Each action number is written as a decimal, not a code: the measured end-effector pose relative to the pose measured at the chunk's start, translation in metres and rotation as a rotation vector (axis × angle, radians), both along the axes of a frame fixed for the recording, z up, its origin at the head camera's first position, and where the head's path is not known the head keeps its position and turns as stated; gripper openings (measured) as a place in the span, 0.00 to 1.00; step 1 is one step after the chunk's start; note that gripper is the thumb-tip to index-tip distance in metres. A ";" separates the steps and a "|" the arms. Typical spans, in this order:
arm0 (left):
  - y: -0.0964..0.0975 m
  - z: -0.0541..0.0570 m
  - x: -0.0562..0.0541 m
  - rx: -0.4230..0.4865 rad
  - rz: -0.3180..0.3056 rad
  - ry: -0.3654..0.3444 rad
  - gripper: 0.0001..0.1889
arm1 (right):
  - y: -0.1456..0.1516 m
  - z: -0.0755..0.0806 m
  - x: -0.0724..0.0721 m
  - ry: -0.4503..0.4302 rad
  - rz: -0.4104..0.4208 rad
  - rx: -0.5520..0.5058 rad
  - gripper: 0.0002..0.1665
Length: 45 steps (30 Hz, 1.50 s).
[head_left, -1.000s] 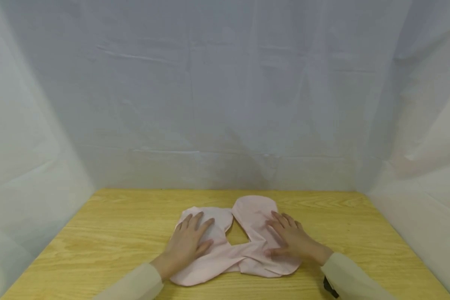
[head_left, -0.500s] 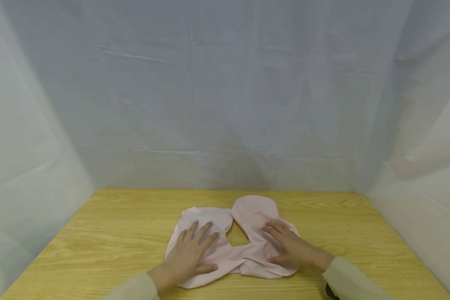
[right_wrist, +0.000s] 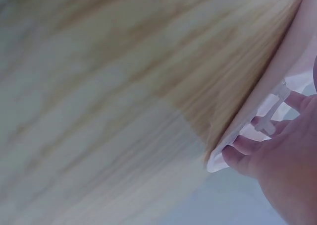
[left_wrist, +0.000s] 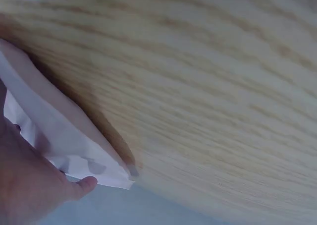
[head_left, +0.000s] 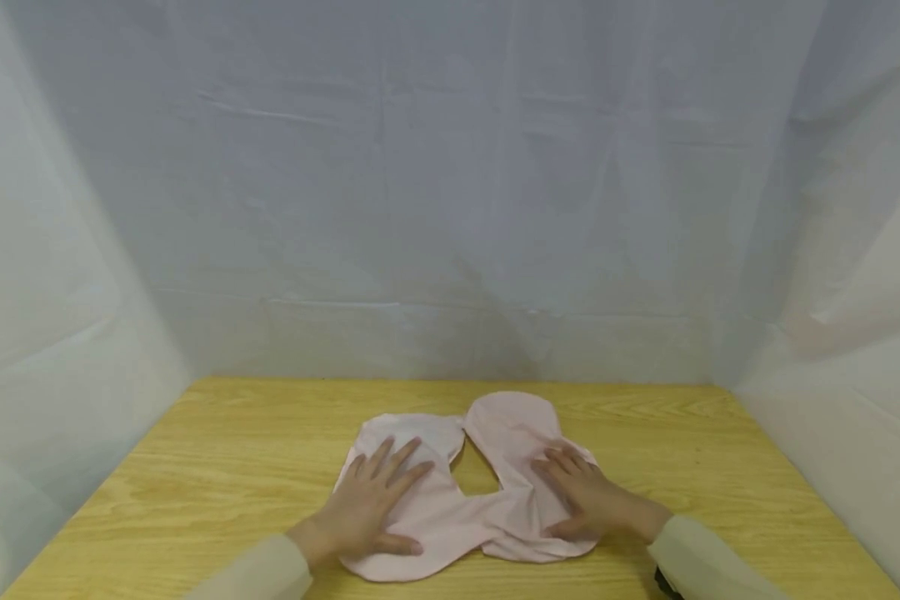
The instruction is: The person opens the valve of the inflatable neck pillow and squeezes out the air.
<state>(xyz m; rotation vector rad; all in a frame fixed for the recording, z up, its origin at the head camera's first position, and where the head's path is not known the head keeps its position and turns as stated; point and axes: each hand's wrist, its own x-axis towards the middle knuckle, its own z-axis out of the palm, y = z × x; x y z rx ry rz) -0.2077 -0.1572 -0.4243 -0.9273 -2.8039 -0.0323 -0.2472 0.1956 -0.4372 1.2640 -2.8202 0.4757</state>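
A pale pink cloth piece with rounded lobes lies on the wooden table, a wedge-shaped gap at its middle showing the wood. Creases run across its right half. On the left half my left hand rests with fingers spread and palm down. My right hand presses on the right half, fingers reaching inward. In the left wrist view the left thumb lies by the edge of the cloth. The right wrist view shows the fingers along the cloth's edge, beside a small whitish strip with widened ends.
The wooden table extends around the cloth on every side. A pale sheet hangs behind it, and similar sheets flank the left and right. A black item shows under the right sleeve.
My left hand has drawn toward me and slightly left. The cloth's near left edge has shifted a little toward me, and its front folds look flatter. The right hand has slid slightly toward me.
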 end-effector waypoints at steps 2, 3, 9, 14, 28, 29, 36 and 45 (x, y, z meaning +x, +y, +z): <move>-0.002 0.000 -0.002 -0.007 0.005 -0.013 0.53 | 0.001 0.002 0.002 -0.051 -0.017 0.008 0.54; -0.004 0.001 -0.003 -0.005 0.007 -0.022 0.54 | 0.001 0.003 0.002 -0.065 -0.021 0.007 0.54; -0.009 0.008 -0.005 -0.002 0.025 -0.105 0.57 | 0.004 0.009 0.005 -0.072 -0.040 0.021 0.54; -0.009 0.013 -0.004 -0.011 0.048 -0.141 0.60 | 0.007 0.009 0.006 -0.123 -0.078 0.042 0.56; 0.016 0.009 0.016 0.106 0.027 0.049 0.37 | 0.005 0.005 0.004 -0.075 -0.006 -0.001 0.54; 0.017 0.010 0.018 0.094 0.028 0.042 0.39 | 0.005 0.004 0.005 -0.075 -0.006 0.004 0.54; 0.015 0.006 0.018 0.042 0.024 -0.016 0.48 | 0.004 0.005 0.010 -0.078 -0.037 0.051 0.55; 0.007 0.004 0.003 0.013 0.015 -0.100 0.55 | 0.001 0.014 0.014 -0.254 -0.124 0.071 0.58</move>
